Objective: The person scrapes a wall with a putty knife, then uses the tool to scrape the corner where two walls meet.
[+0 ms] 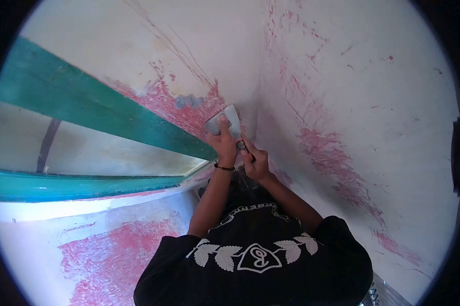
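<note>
A wide-bladed paint scraper is held against the wall beside the corner, its metal blade tilted across the pink-streaked area. My left hand grips the blade, with one digit lying along its face; the other fingers are mostly hidden. A dark band circles that wrist. Around the dark handle of the scraper, my right hand is closed. Just above the blade, a grey patch shows among the pink scraped marks.
A green frame slopes down from the left toward my hands, with a teal ledge below it. To the right stands the adjoining white wall, scuffed with pink. More pink scraping covers the lower left wall.
</note>
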A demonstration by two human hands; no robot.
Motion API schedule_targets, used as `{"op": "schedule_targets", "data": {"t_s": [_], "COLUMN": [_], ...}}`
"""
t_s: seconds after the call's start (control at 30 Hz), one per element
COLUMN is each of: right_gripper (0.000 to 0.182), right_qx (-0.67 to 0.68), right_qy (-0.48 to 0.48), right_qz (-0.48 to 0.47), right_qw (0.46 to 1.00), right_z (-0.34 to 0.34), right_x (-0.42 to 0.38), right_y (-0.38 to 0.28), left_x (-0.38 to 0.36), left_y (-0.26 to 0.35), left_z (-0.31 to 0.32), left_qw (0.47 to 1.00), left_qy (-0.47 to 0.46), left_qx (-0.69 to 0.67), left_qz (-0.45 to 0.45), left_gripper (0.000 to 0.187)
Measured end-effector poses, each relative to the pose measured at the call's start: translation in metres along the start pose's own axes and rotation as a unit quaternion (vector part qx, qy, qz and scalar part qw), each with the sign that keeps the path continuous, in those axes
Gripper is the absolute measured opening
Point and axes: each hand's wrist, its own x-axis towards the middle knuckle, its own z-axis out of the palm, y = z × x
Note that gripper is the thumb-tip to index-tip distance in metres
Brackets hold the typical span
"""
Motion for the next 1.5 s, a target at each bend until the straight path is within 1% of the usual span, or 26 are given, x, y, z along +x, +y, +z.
{"op": "schedule_targets", "data": {"t_s": [0.03, 0.13, 0.23, 0.33, 0.43, 0.53, 0.6, 0.63, 0.73, 0.77, 0.83, 0.87, 0.93, 1.0, 1.03, 1.07, 1.13, 1.23, 1.33, 1.37, 1.43, 1.5], "right_gripper": [0.046, 0.046, 0.045, 0.045, 0.045, 0.046, 0.047, 0.047, 0.048, 0.048, 0.048, 0.048, 0.047, 0.046, 0.046, 0.046, 0.046, 0.046, 0.046, 0.046, 0.046, 0.046], "right_qx": [-0.003, -0.005, -0.002, -0.007, -0.006, 0.002, 0.019, 0.014, 0.008, 0.01, 0.009, 0.006, -0.002, -0.008, -0.001, 0.005, 0.014, 0.02, 0.01, 0.004, 0.001, 0.011], "right_qy": [0.006, 0.012, 0.01, 0.016, 0.027, 0.045, 0.073, 0.06, 0.032, 0.028, 0.024, 0.024, 0.019, 0.013, 0.015, 0.015, 0.019, 0.025, 0.021, 0.02, 0.029, 0.044], "right_qz": [0.0, 0.01, 0.018, -0.009, -0.038, -0.046, -0.066, -0.054, -0.022, -0.014, 0.001, 0.008, 0.014, 0.016, 0.015, 0.013, 0.009, 0.01, -0.002, -0.004, -0.023, -0.045], "right_qw": [1.0, 1.0, 1.0, 1.0, 0.999, 0.998, 0.995, 0.997, 0.999, 0.999, 1.0, 1.0, 1.0, 1.0, 1.0, 1.0, 1.0, 0.999, 1.0, 1.0, 0.999, 0.998], "right_z": [0.002, 0.004, 0.002, -0.001, -0.001, -0.002, 0.003, 0.004, 0.001, -0.001, 0.0, 0.0, -0.002, -0.004, -0.005, -0.005, -0.004, 0.001, -0.002, 0.0, -0.002, -0.001], "right_x": [0.002, 0.004, -0.002, 0.002, 0.017, 0.027, 0.033, 0.027, 0.007, 0.006, 0.006, 0.007, 0.008, 0.008, 0.008, 0.008, 0.01, 0.007, 0.005, 0.0, 0.007, 0.011], "right_y": [-0.002, -0.008, -0.013, -0.002, -0.005, -0.02, -0.018, -0.013, -0.004, -0.002, -0.006, -0.007, -0.006, -0.005, -0.004, -0.003, -0.002, -0.005, -0.004, 0.002, 0.005, -0.001], "left_x": [-0.002, 0.007, 0.005, 0.004, 0.016, 0.022, 0.021, 0.019, 0.005, 0.006, 0.0, -0.001, 0.004, 0.013, 0.015, 0.014, 0.009, 0.006, 0.014, 0.011, -0.002, 0.006], "left_y": [0.012, -0.005, -0.011, -0.013, -0.007, 0.018, 0.014, 0.009, -0.003, -0.007, 0.012, 0.01, 0.006, -0.022, -0.025, -0.028, -0.01, 0.002, -0.02, -0.026, 0.001, -0.001], "left_z": [0.006, -0.007, -0.012, -0.004, 0.004, 0.018, 0.016, 0.013, -0.002, -0.002, 0.011, 0.01, 0.01, -0.001, 0.0, -0.001, 0.007, 0.006, -0.009, -0.01, 0.007, 0.01], "left_qw": [1.0, 0.998, 0.996, 0.998, 0.999, 0.997, 0.996, 0.995, 0.996, 0.998, 1.0, 0.999, 0.999, 0.998, 0.998, 0.998, 0.997, 0.999, 0.987, 0.994, 1.0, 0.999], "left_qy": [0.004, -0.012, -0.005, 0.021, -0.02, -0.048, -0.037, -0.032, -0.018, -0.022, -0.028, -0.03, -0.04, -0.037, -0.036, -0.041, -0.047, -0.045, -0.012, -0.013, -0.021, -0.025], "left_qx": [-0.01, 0.053, 0.085, 0.036, 0.012, 0.014, 0.027, 0.033, 0.077, 0.052, -0.001, -0.011, -0.035, -0.048, -0.056, -0.055, -0.054, 0.023, 0.135, 0.095, 0.014, 0.011], "left_qz": [-0.007, 0.042, 0.033, 0.045, 0.029, 0.061, 0.077, 0.086, 0.041, 0.031, 0.003, -0.004, -0.014, 0.003, 0.013, 0.003, -0.013, 0.02, 0.085, 0.061, 0.015, 0.02], "left_gripper": [0.029, 0.027, 0.027, 0.029, 0.03, 0.029, 0.029, 0.029, 0.028, 0.028, 0.028, 0.028, 0.028, 0.028, 0.028, 0.028, 0.027, 0.027, 0.027, 0.027, 0.027, 0.027]}}
